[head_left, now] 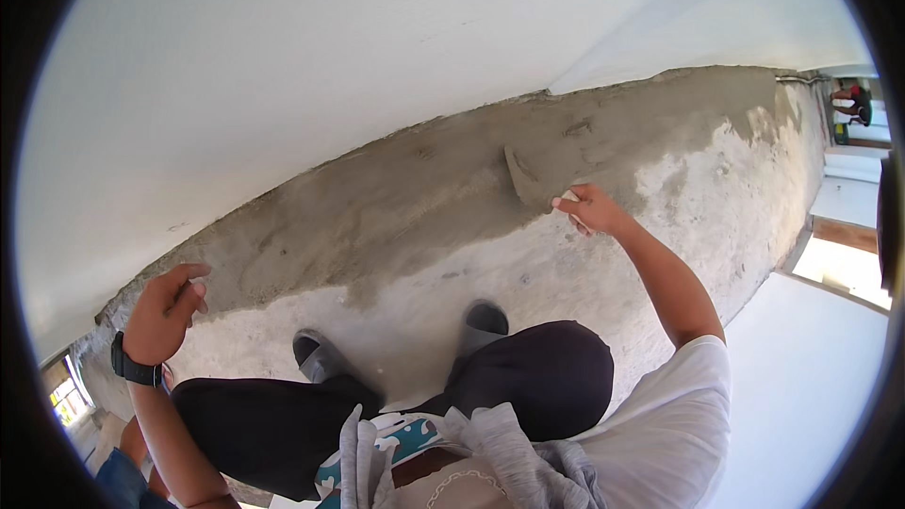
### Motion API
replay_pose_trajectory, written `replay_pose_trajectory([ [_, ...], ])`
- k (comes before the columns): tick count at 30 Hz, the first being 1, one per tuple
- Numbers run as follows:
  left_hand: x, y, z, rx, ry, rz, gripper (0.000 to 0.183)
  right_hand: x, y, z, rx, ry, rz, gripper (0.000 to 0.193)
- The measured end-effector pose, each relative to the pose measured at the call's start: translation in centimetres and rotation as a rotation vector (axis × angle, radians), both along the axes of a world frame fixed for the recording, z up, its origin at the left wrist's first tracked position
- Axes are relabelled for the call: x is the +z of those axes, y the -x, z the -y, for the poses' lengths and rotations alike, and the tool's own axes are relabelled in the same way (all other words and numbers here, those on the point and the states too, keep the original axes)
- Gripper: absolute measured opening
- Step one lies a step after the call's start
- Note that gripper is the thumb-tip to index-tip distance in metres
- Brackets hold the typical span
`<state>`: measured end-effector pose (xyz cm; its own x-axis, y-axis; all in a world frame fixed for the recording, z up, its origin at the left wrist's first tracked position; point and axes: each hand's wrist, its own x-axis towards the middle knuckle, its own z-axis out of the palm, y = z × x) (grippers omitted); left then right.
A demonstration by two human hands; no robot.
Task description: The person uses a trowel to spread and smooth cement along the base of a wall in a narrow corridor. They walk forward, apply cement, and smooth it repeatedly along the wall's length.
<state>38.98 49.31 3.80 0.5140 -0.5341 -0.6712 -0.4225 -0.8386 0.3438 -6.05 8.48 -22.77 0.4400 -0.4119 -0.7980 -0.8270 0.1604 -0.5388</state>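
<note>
Likely smoothing wet grey mortar (405, 193) over the floor (403, 344) at the foot of the white wall (283, 57). Gripping trowel (524, 177) by its handle in right hand (594, 208), with blade against mortar. Holding left hand (158, 322) half-curled near mortar's left end; cannot tell if pinching anything. Probably calls for an even, flat-bladed stroke next. Cannot make out any container.

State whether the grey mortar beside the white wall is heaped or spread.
Spread: the mortar lies as a broad, low band along the white wall.
</note>
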Motion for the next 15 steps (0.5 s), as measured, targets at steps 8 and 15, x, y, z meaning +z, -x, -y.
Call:
replay_pose_trajectory([
  [8, -0.5, 1.0, 1.2, -0.015, -0.021, -0.007, 0.032, 1.8, 6.2, 5.9, -0.321, 0.275, 0.271, 0.032],
  [15, -1.2, 1.0, 1.3, -0.053, -0.052, 0.014, 0.033, 0.5, 5.0, 3.9, -0.855, 0.526, 0.899, 0.034],
])
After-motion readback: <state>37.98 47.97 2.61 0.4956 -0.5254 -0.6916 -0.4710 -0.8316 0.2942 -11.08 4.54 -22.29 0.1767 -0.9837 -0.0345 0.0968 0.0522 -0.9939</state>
